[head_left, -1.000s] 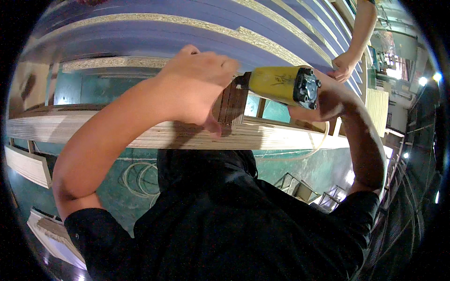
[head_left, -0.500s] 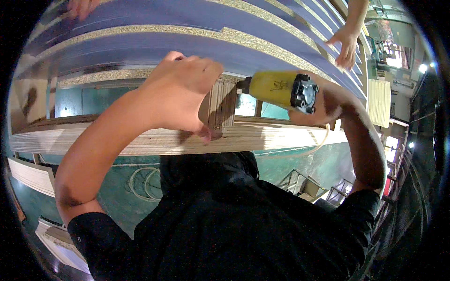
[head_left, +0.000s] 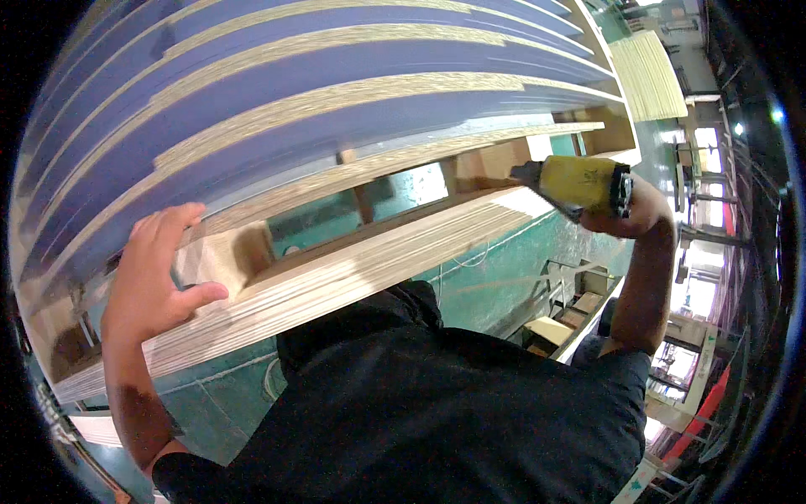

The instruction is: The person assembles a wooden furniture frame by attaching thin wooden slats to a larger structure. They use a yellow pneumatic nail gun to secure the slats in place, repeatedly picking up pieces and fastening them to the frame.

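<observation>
My left hand point(head_left: 155, 273) is at the left part of a wooden frame, its thumb and fingers spread apart around a pale wood block point(head_left: 214, 259). Whether the palm presses on that block cannot be made out. The block sits crosswise between a layered plywood rail point(head_left: 353, 273) and a thinner board point(head_left: 395, 160) behind it. In my right hand point(head_left: 634, 210) is a yellow and black nail gun point(head_left: 579, 183), held above the rail's right end. Its dark nose points left, apart from the wood.
Several blue-faced panels point(head_left: 336, 105) with bare chipboard edges stand in rows beyond the rail. A pale stack of boards point(head_left: 646, 76) is at the far right. Below lies a green floor point(head_left: 495, 277) with a hose and a metal-framed cart point(head_left: 558, 323).
My left hand has left the block in the middle and moved left, fingers spreading. The nail gun has moved right and away from that block. Another person's hands have gone from view.
</observation>
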`<move>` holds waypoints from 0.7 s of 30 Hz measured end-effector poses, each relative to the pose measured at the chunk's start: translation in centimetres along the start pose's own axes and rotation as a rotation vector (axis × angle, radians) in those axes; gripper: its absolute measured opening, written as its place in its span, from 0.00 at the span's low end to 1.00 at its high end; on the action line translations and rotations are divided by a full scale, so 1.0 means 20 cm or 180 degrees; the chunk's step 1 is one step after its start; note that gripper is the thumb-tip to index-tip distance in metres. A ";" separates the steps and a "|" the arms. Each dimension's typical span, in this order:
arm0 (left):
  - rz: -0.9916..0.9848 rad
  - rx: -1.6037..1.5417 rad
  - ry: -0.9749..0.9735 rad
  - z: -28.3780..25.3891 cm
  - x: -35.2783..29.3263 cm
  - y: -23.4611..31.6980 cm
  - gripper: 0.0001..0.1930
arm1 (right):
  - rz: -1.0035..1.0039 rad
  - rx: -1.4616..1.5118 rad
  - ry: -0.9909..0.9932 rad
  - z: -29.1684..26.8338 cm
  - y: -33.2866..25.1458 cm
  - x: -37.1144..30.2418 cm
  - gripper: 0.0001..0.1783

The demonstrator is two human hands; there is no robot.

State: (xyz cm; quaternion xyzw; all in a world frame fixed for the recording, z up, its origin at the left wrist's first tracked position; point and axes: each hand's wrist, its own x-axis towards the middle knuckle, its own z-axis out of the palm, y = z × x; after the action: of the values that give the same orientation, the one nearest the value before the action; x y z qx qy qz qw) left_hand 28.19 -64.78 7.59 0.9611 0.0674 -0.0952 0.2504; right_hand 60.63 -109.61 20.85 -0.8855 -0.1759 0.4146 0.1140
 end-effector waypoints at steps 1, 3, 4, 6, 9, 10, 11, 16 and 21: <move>0.0046 -0.0090 0.0020 0.01 0.09 0.10 0.46 | -0.0101 -0.0066 0.0280 -0.05 0.11 0.00 0.38; 0.0302 -0.0133 -0.0028 0.06 0.31 0.28 0.46 | -0.0097 -0.0021 0.0390 -0.16 0.31 -0.01 0.40; 0.0409 -0.0028 -0.0098 0.12 0.43 0.40 0.47 | -0.0275 -0.0179 0.0465 -0.22 0.42 0.04 0.40; 0.0729 -0.0021 -0.0173 0.25 0.68 0.66 0.48 | -0.0595 -0.0484 0.0623 -0.32 0.60 0.12 0.41; 0.1127 0.0012 -0.0364 0.38 1.01 1.05 0.55 | -0.0826 -0.0980 0.0282 -0.44 0.65 0.28 0.44; 0.1058 0.0086 -0.0392 0.41 1.08 1.17 0.58 | -0.0934 -0.1162 0.0138 -0.47 0.63 0.32 0.46; 0.0971 0.0154 -0.0409 0.45 1.13 1.29 0.60 | -0.1094 -0.1117 0.0122 -0.49 0.60 0.37 0.46; 0.1083 0.0560 0.0163 0.66 1.25 1.57 0.67 | -0.1525 -0.1123 -0.0246 -0.58 0.58 0.52 0.45; 0.1136 0.0512 0.0131 0.70 1.24 1.58 0.57 | -0.1171 -0.1039 -0.0584 -0.61 0.49 0.56 0.41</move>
State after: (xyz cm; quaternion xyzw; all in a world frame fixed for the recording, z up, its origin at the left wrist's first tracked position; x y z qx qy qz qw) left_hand 55.91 -97.04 5.11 0.9764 -0.1069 -0.0348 0.1842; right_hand 78.90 -114.70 17.29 -0.8040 -0.4081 0.4316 0.0266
